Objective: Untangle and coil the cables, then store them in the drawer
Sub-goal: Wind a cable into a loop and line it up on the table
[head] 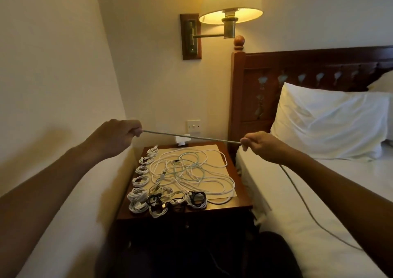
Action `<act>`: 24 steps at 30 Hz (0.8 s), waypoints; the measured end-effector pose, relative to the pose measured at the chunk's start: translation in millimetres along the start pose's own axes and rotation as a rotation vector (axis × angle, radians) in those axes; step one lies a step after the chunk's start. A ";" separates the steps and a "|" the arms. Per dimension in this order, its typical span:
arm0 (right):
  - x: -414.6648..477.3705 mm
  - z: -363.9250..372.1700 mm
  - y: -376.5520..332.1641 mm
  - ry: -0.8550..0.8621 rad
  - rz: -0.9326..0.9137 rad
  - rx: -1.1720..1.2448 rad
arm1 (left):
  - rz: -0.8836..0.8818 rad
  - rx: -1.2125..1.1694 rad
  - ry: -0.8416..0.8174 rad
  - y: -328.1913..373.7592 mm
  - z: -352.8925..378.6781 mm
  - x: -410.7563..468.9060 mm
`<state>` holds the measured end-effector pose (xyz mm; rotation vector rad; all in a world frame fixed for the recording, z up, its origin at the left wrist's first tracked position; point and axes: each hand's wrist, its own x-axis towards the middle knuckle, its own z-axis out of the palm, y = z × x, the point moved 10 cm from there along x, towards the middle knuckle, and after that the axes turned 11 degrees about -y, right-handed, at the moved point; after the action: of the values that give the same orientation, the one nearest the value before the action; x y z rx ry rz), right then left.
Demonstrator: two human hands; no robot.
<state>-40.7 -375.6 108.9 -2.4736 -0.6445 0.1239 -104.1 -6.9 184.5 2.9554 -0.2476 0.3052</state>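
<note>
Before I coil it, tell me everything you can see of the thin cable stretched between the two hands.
The thin grey-green cable, braided-looking, is pulled taut, dipping slightly rightward, above the wooden nightstand. The left hand pinches it at one side, the right hand at the other. Its slack drops below the right hand and trails across the white bed sheet.

Nightstand point(241, 201) wedged between left mattress point(74, 192) and right mattress point(297, 192), coiled cables point(140, 181) lining its left and front edges, loose tangle point(191, 171) covering the middle, back right corner bare, taut cable point(191, 137) spanning above the back edge
</note>
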 end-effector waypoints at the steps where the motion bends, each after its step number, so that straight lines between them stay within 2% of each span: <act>1: -6.1 4.6 27.4 0.020 0.048 -0.064 | -0.086 -0.012 0.015 -26.4 6.3 -3.8; 5: -33.4 26.7 112.6 -0.001 0.251 -0.137 | -0.329 -0.032 0.142 -81.6 22.7 -19.3; 7: -41.2 47.4 139.7 -0.114 0.356 -0.158 | -0.395 -0.104 0.213 -81.1 27.7 -22.4; 9: -51.0 70.6 154.0 -0.316 0.473 -0.264 | -0.364 -0.223 0.182 -60.4 35.9 -17.1; 11: -58.4 83.7 138.8 -0.490 0.496 -0.419 | -0.270 -0.374 0.079 -19.9 46.8 -12.5; 12: -54.5 87.3 115.9 -0.510 0.440 -0.421 | -0.213 -0.451 0.016 5.1 53.6 -11.1; 13: -47.1 90.2 82.3 -0.475 0.343 -0.323 | -0.152 -0.526 -0.058 29.9 62.5 -10.0; 16: -28.2 98.6 -34.8 -0.351 0.015 0.191 | 0.005 -0.776 -0.264 93.3 88.1 -10.4; 18: -21.8 106.4 -83.4 -0.309 -0.154 0.346 | 0.090 -0.924 -0.326 114.1 93.8 -14.0; 21: -17.4 97.5 -100.4 -0.177 -0.258 0.442 | 0.094 -0.956 -0.366 108.7 96.9 -28.3; 22: -16.0 90.9 -95.9 -0.123 -0.268 0.427 | 0.073 -0.995 -0.441 102.5 106.0 -37.4; 24: -12.8 81.2 -82.2 -0.020 -0.278 0.355 | 0.045 -1.181 -0.702 102.6 133.5 -67.7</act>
<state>-104.7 -281.2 86.3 -2.0255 -0.8845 0.1419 -162.7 -120.2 55.4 1.7627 -0.3899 -0.6681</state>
